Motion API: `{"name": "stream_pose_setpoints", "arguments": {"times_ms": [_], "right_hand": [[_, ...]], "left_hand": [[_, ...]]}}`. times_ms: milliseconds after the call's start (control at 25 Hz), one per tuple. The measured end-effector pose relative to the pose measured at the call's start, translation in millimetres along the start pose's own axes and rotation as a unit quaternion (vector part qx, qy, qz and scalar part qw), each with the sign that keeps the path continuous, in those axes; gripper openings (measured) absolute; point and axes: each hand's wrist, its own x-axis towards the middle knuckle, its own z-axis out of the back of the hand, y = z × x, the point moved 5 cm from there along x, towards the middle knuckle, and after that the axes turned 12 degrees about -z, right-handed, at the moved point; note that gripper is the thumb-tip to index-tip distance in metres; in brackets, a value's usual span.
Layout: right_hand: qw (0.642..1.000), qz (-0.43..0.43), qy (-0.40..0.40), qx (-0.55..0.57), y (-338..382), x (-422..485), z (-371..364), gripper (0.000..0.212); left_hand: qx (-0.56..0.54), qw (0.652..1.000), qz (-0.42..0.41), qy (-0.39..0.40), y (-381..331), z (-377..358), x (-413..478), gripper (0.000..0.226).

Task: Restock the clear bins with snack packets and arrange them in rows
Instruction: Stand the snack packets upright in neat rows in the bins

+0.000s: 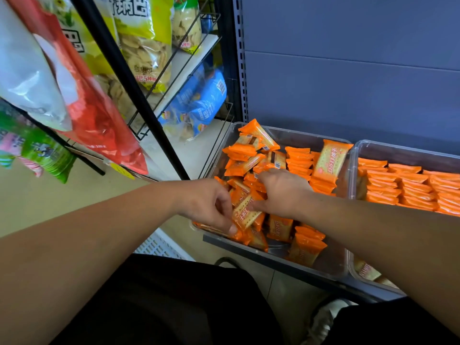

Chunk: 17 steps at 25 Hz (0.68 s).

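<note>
A clear plastic bin (293,134) on the shelf holds a loose heap of orange snack packets (245,150) on its left and a neat row of upright packets (298,160) on its right. My left hand (206,204) pinches one orange cracker packet (245,212) at the bin's near left. Over the heap, my right hand (283,191) has its fingers curled down among the packets, and its thumb touches the same packet. A second clear bin (408,149) to the right holds orange packets in tidy rows (403,188).
A black wire rack (139,95) to the left carries large yellow, blue, red and green snack bags. A grey shelf back panel (348,70) rises behind the bins. The shelf's dark front edge (273,263) runs below the bins. My dark-clothed legs are underneath.
</note>
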Motion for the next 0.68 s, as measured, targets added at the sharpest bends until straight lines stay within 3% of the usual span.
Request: {"name": "stream_pose_setpoints", "arguments": {"times_ms": [120,200,280,360,480,560,680], "right_hand": [[1.000,-0.001,0.016,0.015,8,4,-2,0.073],[0.999,-0.001,0.053,0.011,6,3,-5,0.075],[0.996,-0.004,0.082,0.017,7,0,-9,0.079],[0.995,-0.024,0.087,0.046,12,-4,-14,0.074],[0.988,-0.055,0.077,0.119,13,-6,-9,0.059],[0.988,-0.039,0.041,0.142,9,-9,11,0.051],[0.997,0.013,-0.019,0.074,4,-19,33,0.056]], "left_hand": [[0.114,0.992,-0.019,0.058,6,-18,-6,0.052],[0.176,0.981,-0.048,0.068,3,-23,-2,0.045],[0.166,0.984,-0.046,0.053,-2,-22,-2,0.038],[0.109,0.993,-0.049,0.015,-6,-16,-7,0.029],[-0.048,0.990,-0.055,-0.120,-8,2,-27,0.017],[-0.148,0.969,-0.018,-0.199,-6,11,-41,0.013],[-0.280,0.929,0.034,-0.239,-4,8,-50,0.018]]}}
